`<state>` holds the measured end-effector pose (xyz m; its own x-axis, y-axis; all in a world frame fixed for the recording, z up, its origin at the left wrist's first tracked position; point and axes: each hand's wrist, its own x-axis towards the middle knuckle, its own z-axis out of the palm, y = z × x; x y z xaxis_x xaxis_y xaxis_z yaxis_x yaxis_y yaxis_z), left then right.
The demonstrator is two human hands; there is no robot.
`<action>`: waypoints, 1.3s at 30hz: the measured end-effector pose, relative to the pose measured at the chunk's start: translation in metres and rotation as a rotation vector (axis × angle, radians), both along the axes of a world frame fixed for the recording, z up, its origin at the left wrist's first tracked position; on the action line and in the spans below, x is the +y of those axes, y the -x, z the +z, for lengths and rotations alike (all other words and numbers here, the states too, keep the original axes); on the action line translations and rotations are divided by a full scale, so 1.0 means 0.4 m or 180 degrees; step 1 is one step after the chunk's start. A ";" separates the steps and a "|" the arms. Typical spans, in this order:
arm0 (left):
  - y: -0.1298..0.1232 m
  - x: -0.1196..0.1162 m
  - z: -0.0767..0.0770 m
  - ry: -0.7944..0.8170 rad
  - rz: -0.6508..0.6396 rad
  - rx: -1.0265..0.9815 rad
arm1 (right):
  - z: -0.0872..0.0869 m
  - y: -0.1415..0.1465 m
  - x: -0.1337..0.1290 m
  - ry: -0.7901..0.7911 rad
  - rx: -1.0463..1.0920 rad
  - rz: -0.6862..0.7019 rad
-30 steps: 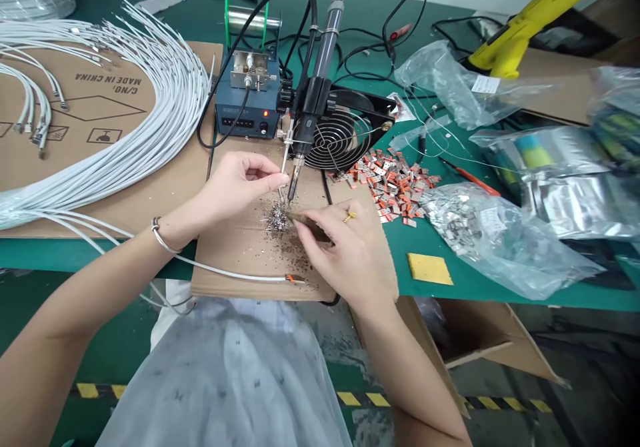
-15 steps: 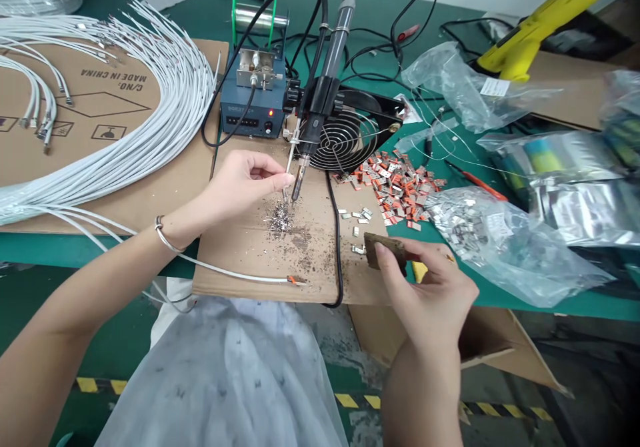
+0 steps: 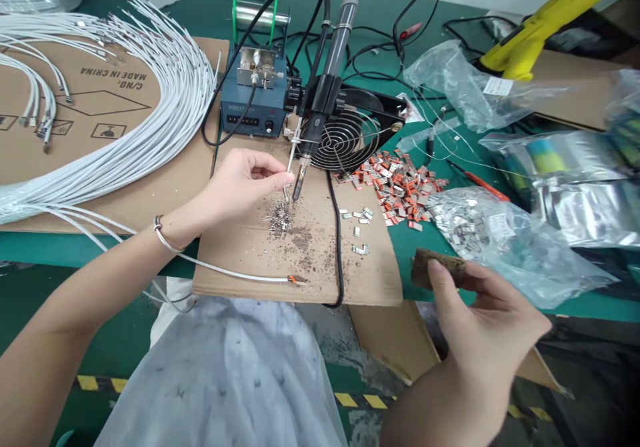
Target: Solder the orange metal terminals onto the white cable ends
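My left hand (image 3: pixel 250 177) pinches the thin metal solder guide tube (image 3: pixel 291 157) beside the tip of the soldering iron (image 3: pixel 313 133), which hangs in a stand. In my right hand (image 3: pixel 480 313) is a dark brown sponge (image 3: pixel 437 269), held between thumb and fingers over the table's front edge, right of the cardboard. Solder scraps (image 3: pixel 280 218) lie in a small heap under the iron tip. A white cable (image 3: pixel 240 275) with an orange and metal end rests on the cardboard near its front edge.
Behind my left hand stands a blue soldering station (image 3: pixel 250 117) with a solder spool (image 3: pixel 260 17). A round fan guard (image 3: pixel 345 141), orange-and-metal connectors (image 3: pixel 405 187) and a plastic bag of metal parts (image 3: pixel 470 223) lie rightward. White cables (image 3: pixel 170 113) spread at left.
My right hand has moved right with the brown sponge, away from the cardboard. The station's red light has gone out. My left hand has stayed in place.
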<state>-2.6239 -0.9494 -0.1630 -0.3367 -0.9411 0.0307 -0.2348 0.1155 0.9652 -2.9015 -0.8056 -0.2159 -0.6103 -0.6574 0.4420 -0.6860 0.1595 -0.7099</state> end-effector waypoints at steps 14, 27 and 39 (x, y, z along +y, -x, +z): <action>0.001 -0.004 -0.012 0.0054 0.0005 0.0009 | -0.043 0.091 -0.020 -0.0450 -0.0584 -0.0119; -0.001 -0.001 -0.008 0.0063 -0.0045 0.0095 | -0.026 0.087 -0.029 -0.0558 -0.1089 -0.0306; -0.001 -0.006 -0.010 0.0097 -0.0036 0.0013 | 0.064 0.065 -0.074 -0.0351 0.0811 0.0157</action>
